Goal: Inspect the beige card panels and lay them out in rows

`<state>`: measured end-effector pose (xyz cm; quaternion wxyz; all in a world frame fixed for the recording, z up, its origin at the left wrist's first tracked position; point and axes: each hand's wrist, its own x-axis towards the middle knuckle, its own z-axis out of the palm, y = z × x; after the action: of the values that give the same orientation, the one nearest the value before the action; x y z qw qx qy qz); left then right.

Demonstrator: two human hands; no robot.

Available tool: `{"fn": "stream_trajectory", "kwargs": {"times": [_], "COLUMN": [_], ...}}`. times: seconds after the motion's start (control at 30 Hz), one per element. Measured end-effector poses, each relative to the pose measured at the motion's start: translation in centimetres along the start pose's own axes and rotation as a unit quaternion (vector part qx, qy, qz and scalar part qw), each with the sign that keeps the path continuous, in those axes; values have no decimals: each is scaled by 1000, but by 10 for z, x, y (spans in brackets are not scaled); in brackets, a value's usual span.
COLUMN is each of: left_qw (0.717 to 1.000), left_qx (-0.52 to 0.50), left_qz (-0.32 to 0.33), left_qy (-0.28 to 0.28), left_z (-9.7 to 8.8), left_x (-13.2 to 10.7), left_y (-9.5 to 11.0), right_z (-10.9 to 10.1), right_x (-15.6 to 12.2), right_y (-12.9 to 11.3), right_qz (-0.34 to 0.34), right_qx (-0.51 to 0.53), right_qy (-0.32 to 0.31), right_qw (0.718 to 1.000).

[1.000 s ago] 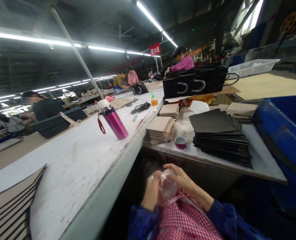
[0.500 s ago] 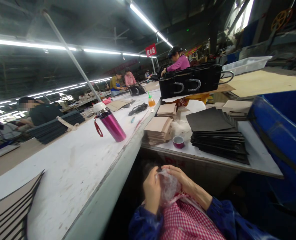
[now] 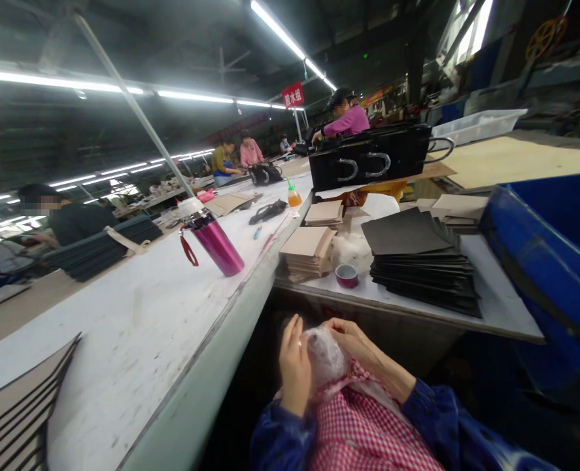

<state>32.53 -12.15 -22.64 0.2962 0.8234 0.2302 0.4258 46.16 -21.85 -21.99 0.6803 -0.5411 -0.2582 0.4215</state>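
As you sit at the long white bench, a magenta flask stands on it, and your left hand and right hand press together, fingers closed around crumpled clear plastic just above your pink gingham top. Further right, tan card stacks, a tape roll and black boards sit on the side table, beside a blue bin.

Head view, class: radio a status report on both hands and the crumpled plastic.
Left hand, right hand both on crumpled plastic. Held over pink checked cloth. Nothing in the way.
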Motion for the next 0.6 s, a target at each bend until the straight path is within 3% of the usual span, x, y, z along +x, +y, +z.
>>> {"fn": "stream_trajectory", "kwargs": {"times": [0.1,0.17,0.27,0.4,0.5,0.6], "left_qw": [994,981,940,878,864,859], "left_qx": [-25,-58,-204,-367,-400,-417], "left_qz": [-89,-159,-262,-303,-306,-298], "left_qy": [63,93,74,47,24,1], "left_z": [-12,-19,-24,-21,-15,-10], "left_x": [-2,-4,-6,-2,1,4], "left_y": [-17,-24,-23,-4,14,29], "right_z": [-28,-47,-62,-53,-34,-14], "right_x": [8,11,11,4,0,-5], "right_y": [1,5,9,6,-2,-12], "right_qz": [-59,-55,-30,-65,-141,-224], "right_qx": [-121,-213,-287,-255,-183,-200], "right_qy": [38,52,28,25,-31,-78], "right_qw": [990,974,957,964,973,951]}}
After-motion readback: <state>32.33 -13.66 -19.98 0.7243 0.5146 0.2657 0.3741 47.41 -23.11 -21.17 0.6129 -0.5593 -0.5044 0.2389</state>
